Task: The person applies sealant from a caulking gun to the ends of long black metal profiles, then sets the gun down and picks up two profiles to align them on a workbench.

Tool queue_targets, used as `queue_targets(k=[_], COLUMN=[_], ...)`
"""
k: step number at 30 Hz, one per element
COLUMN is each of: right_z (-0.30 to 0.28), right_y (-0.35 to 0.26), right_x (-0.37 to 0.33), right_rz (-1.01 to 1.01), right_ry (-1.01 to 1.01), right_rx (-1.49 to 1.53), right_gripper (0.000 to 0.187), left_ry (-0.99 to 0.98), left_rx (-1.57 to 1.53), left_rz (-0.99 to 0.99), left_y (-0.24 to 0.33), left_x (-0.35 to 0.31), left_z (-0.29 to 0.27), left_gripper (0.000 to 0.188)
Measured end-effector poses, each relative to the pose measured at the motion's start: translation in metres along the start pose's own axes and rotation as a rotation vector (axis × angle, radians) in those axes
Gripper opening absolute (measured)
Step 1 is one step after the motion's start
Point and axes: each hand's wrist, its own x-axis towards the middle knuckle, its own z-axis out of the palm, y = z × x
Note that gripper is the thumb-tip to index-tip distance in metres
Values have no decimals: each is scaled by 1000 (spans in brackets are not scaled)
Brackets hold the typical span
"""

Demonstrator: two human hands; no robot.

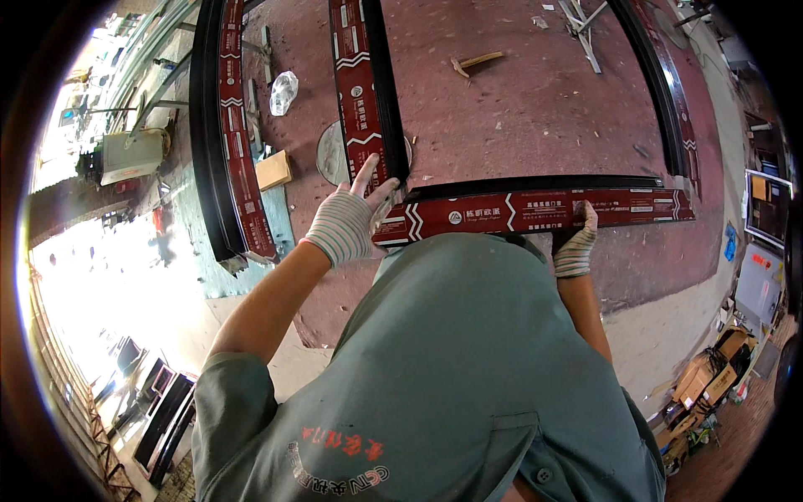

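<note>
A black frame bar with red protective film (514, 209) lies crosswise in front of my body. Its left end meets the near end of a long upright-running frame bar (361, 109), also black with red film. My left hand (347, 219), in a striped glove with bare fingertips, lies at this corner with its fingers stretched and spread over the bars. My right hand (577, 243), gloved the same way, grips the near edge of the crosswise bar toward its right end. Its thumb is on the filmed face; the other fingers are hidden underneath.
Another filmed frame bar (242, 159) runs along the left, and one more (665, 92) at the right reaches the crosswise bar's end. A hammer (477, 63), a crumpled clear plastic bag (284, 92) and a wooden block (273, 171) lie beyond. Cardboard boxes (707, 376) stand right.
</note>
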Motion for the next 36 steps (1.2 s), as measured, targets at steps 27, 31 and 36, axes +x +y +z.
queue_targets(k=[27, 31, 36], right_z=[-1, -4, -7], right_y=[1, 3, 6], right_x=[0, 6, 6], right_rz=[-40, -59, -79], right_ry=[-1, 16, -25], right_rx=[-12, 12, 36], right_gripper=[29, 28, 26], left_ry=[241, 251, 256], left_rx=[-2631, -2612, -2590], left_rz=[-428, -426, -459], left_y=[-55, -54, -51], left_x=[76, 75, 73], left_z=[63, 64, 58], left_gripper=[52, 49, 53])
